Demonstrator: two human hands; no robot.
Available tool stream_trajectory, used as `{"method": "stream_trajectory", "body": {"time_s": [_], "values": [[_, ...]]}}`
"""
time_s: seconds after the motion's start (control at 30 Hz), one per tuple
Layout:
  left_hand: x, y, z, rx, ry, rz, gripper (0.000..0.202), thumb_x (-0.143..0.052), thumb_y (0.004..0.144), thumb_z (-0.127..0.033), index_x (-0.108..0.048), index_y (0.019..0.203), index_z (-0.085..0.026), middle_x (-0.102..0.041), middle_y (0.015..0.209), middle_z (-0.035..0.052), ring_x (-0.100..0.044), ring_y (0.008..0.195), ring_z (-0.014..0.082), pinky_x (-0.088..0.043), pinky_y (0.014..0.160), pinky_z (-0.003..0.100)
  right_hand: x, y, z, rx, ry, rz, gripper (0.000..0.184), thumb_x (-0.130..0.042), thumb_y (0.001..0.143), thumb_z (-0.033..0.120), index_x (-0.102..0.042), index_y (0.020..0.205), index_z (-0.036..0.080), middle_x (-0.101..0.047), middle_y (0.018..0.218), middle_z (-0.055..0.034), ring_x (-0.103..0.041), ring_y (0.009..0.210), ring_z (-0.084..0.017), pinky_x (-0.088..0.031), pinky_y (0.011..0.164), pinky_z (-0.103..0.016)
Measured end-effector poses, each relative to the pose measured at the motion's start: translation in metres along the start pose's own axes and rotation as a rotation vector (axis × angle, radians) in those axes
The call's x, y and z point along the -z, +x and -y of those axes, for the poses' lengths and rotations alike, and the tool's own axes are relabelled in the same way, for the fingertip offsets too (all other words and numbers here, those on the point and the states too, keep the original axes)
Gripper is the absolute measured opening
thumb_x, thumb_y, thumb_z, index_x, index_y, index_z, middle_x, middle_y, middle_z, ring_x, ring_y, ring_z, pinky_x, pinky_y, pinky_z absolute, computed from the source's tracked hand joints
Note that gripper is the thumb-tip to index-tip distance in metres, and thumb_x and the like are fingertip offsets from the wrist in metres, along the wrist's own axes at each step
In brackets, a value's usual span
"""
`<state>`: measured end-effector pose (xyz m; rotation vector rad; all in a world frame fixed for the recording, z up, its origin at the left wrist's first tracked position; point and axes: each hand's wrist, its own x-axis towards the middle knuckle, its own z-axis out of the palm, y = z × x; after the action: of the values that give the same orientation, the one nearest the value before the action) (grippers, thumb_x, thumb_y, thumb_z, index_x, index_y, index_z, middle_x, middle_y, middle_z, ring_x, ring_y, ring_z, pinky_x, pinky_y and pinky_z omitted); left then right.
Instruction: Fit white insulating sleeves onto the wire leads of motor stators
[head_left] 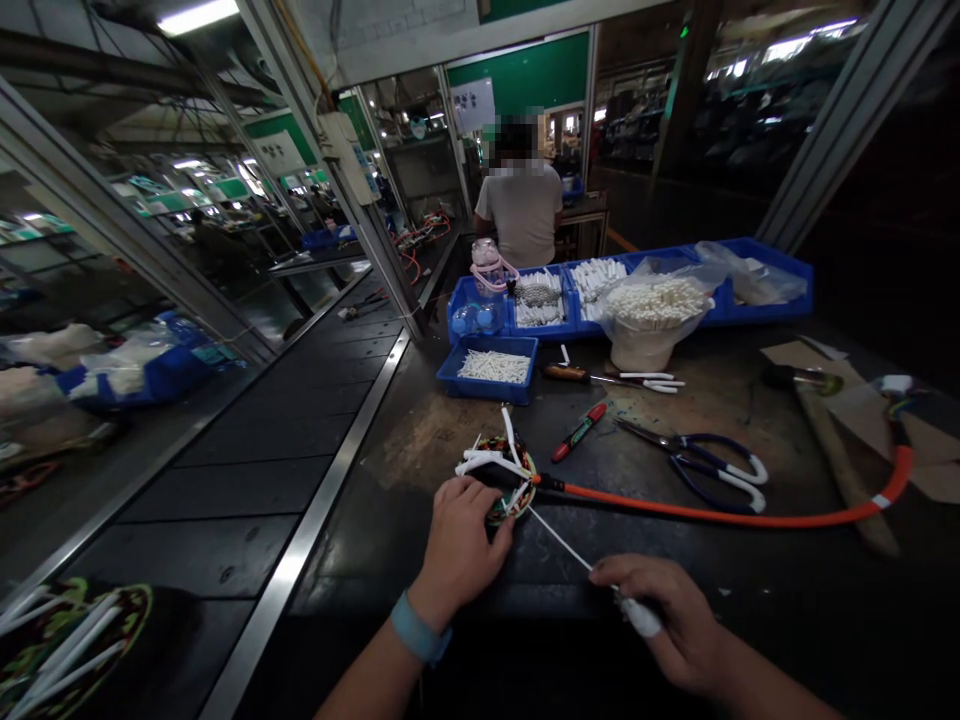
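A round wire-wound coil point(495, 450), like a motor stator, lies on the bench with white sleeves point(499, 462) sticking out of its top. My left hand point(466, 530) grips its near left side, thumb on the near rim and fingers over the edge. From the coil a thin white cord point(562, 538) runs taut to my right hand point(667, 610), pinched between closed fingers. Something white wraps or lies against a finger of that hand. An orange sleeved cable point(675, 512) leaves the coil to the right. A red marker point(579, 432) lies just behind it.
Scissor-like pliers point(694, 455), a wooden-handled screwdriver point(566, 373) and a hammer point(847, 470) lie on the bench. A small blue tray point(445, 376) of white sleeves and larger blue bins point(795, 285) stand behind. Left runs a conveyor point(247, 490) carrying another coil point(127, 610). A person sits beyond.
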<state>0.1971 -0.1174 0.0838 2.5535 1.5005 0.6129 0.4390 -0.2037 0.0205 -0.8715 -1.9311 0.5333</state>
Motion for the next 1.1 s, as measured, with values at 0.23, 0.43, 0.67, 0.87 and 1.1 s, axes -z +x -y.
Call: {"method": "stream_trajectory", "body": {"time_s": [0.23, 0.43, 0.67, 0.87, 1.1], "values": [[-0.019, 0.005, -0.011, 0.055, -0.028, -0.208, 0.015, -0.055, 0.083, -0.027, -0.067, 0.091, -0.025, -0.067, 0.085, 0.0035, -0.050, 0.095, 0.0243, -0.033, 0.086, 0.046, -0.037, 0.064, -0.021, -0.192, 0.269, 0.007, 0.015, -0.048, 0.079, 0.012, -0.055, 0.088, 0.021, -0.063, 0.100, -0.0056, -0.057, 0.093, -0.018, -0.045, 0.084, -0.033], [-0.019, 0.010, -0.017, -0.169, -0.044, -0.300, 0.027, -0.053, 0.079, -0.011, -0.067, 0.093, -0.029, -0.069, 0.088, -0.0001, -0.054, 0.093, 0.0206, -0.033, 0.084, 0.041, -0.058, 0.083, -0.035, -0.395, 0.465, -0.116, 0.009, -0.059, 0.078, 0.026, -0.054, 0.083, 0.021, -0.060, 0.079, -0.0011, -0.056, 0.077, -0.017, -0.049, 0.075, -0.033], [0.001, 0.025, 0.004, -0.301, 0.089, -0.152, 0.025, -0.045, 0.085, -0.013, -0.066, 0.094, -0.022, -0.067, 0.089, 0.0031, -0.057, 0.082, 0.0170, -0.040, 0.071, 0.031, -0.060, 0.078, -0.034, -0.501, 0.734, -0.154, 0.027, -0.067, 0.075, 0.035, -0.045, 0.085, 0.022, -0.060, 0.085, -0.0003, -0.061, 0.083, -0.017, -0.052, 0.080, -0.035], [-0.003, 0.025, 0.000, -0.513, 0.075, -0.042, 0.023, -0.042, 0.090, -0.020, -0.064, 0.097, -0.021, -0.066, 0.090, 0.0030, -0.057, 0.079, 0.0148, -0.043, 0.068, 0.027, -0.060, 0.081, -0.036, -0.511, 0.747, -0.194, 0.026, -0.071, 0.070, 0.032, -0.051, 0.082, 0.021, -0.058, 0.081, 0.0008, -0.058, 0.079, -0.015, -0.049, 0.077, -0.029], [-0.003, 0.028, 0.006, -0.446, 0.074, -0.113, 0.025, -0.039, 0.091, -0.019, -0.064, 0.097, -0.018, -0.065, 0.091, 0.0057, -0.058, 0.083, 0.0154, -0.045, 0.071, 0.027, -0.061, 0.080, -0.035, -0.521, 0.766, -0.174, 0.023, -0.068, 0.073, 0.030, -0.049, 0.082, 0.021, -0.060, 0.083, 0.0002, -0.060, 0.079, -0.015, -0.049, 0.076, -0.030]]}}
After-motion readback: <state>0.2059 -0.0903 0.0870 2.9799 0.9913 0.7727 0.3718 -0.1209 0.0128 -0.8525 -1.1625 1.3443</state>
